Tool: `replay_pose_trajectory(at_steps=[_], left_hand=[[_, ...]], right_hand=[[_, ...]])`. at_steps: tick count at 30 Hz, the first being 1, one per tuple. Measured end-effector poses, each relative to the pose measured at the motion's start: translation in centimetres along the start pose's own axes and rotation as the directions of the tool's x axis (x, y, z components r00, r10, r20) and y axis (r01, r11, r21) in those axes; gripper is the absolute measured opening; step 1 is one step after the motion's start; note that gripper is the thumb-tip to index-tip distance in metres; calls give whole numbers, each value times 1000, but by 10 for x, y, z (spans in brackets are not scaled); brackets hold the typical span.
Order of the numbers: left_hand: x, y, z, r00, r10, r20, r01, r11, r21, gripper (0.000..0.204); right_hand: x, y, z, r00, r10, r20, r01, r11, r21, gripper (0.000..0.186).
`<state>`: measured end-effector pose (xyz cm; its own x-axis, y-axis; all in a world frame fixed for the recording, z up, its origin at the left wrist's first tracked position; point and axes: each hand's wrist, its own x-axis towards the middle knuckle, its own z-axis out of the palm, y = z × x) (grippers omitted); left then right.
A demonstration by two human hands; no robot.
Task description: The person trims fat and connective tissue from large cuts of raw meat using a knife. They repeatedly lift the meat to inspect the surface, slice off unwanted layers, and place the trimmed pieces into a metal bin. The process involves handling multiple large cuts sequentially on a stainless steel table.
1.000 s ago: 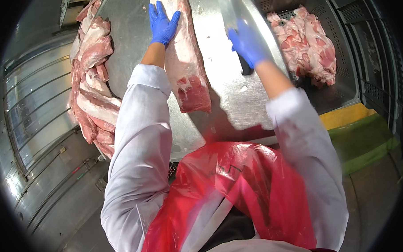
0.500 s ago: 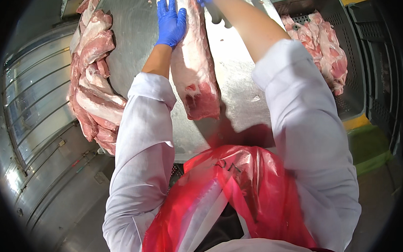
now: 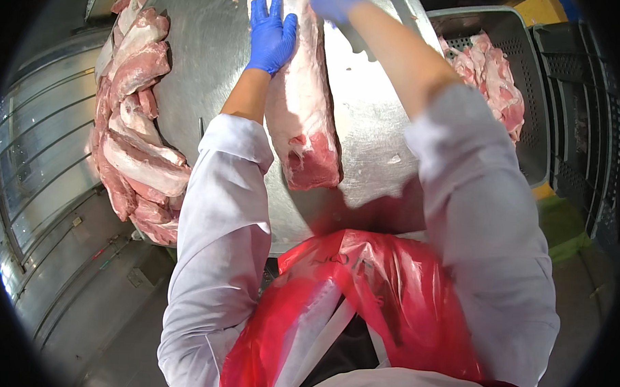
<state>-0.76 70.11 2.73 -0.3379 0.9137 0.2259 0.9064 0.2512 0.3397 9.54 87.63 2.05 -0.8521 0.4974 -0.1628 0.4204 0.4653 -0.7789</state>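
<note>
A long pale meat loin [image 3: 302,125] with a redder near end lies lengthwise on the metal work surface [image 3: 191,80]. My left hand [image 3: 271,38], in a blue glove, rests open on the loin's far half, fingers spread and pointing away from me. At the top edge, beside the loin's far end, my right hand [image 3: 334,3] is a blue blur with the forearm angled up and leftward; its fingers and whatever they hold cannot be made out. A heap of meat pieces [image 3: 130,167] lines the surface's left side.
A perforated dark crate [image 3: 538,99] with fatty trimmings [image 3: 491,77] stands on the right, beside stacked dark crates [image 3: 585,128]. Below them are yellow and green items [image 3: 561,236]. A metal structure with rails [image 3: 45,150] is at the far left. My red plastic apron [image 3: 361,284] meets the near edge.
My right hand, seen with a black-handled knife a second ago, has swung up and left to the loin's far end. The knife is now indistinct. My left hand stays spread on the loin.
</note>
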Motion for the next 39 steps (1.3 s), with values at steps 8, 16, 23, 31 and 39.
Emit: replay_pose_trajectory(at_steps=[8, 16, 23, 31, 39], left_hand=[[3, -2, 3, 997, 56, -49, -58, 998, -26, 66], [1, -7, 14, 994, 8, -106, 7, 990, 139, 68], [-117, 28, -30, 995, -29, 100, 36, 997, -67, 90], [-177, 67, -39, 994, -106, -18, 104, 989, -108, 85], [-178, 64, -28, 996, -88, -32, 86, 994, -68, 86]], right_hand=[[-52, -5, 21, 968, -34, -247, 27, 999, -34, 52], [-173, -39, 39, 982, 168, 90, -185, 951, 248, 84], [-196, -62, 28, 926, 339, 166, -373, 887, 272, 80], [-243, -58, 72, 951, 258, 171, -295, 924, 243, 82], [-431, -97, 106, 885, 321, 338, -416, 871, 262, 79]])
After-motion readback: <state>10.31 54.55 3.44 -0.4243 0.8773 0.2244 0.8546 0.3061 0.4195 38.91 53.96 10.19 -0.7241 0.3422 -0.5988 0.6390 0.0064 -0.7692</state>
